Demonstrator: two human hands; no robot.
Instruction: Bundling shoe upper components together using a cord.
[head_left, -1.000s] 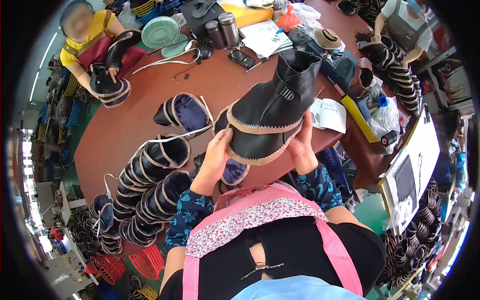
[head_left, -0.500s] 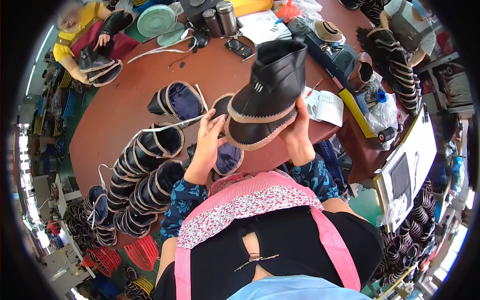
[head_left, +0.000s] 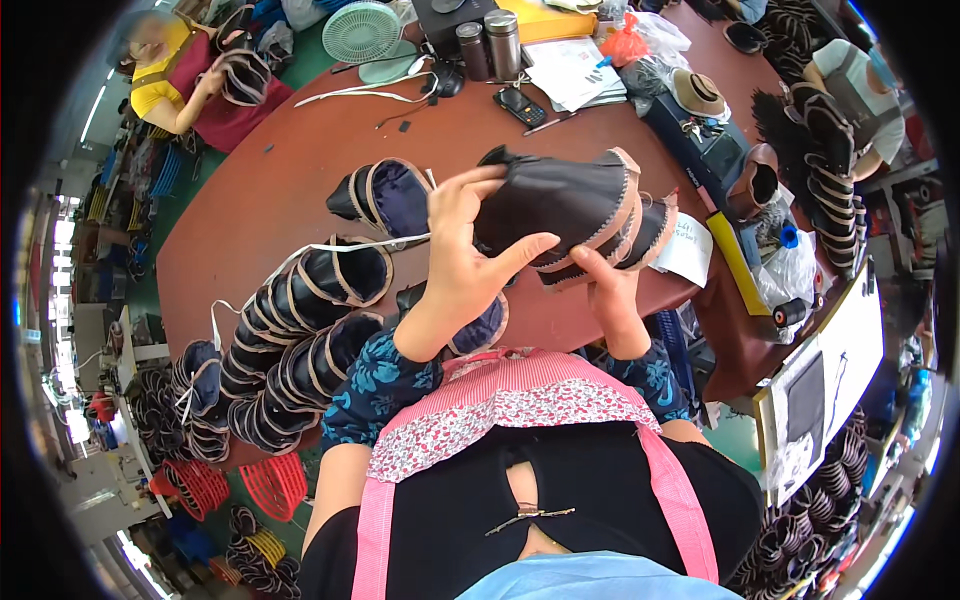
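Above the near part of the table I hold black leather boot uppers [head_left: 560, 205] tilted on their side. Their tan stitched edges face right, and more than one edge shows, so at least two seem nested together. My left hand [head_left: 462, 255] grips the shaft end, its fingers behind the leather and its thumb along the near side. My right hand [head_left: 612, 298] pinches the lower edge, with the thumb in front and the other fingers mostly hidden. Just left lies another upper with navy lining [head_left: 400, 197]; one more [head_left: 487, 325] is partly covered by my left forearm.
Rows of nested uppers [head_left: 335, 275] curve along the table's left side, with a white cord [head_left: 290, 258] across them. At the back stand a green fan [head_left: 362, 35], metal flasks [head_left: 502, 45] and a handheld device [head_left: 518, 105]. Co-workers handle uppers at far left and far right.
The held uppers have turned from upright onto their side, stitched edges now facing right. My left hand has moved up onto the shaft; my right hand has shifted to the lower edge.
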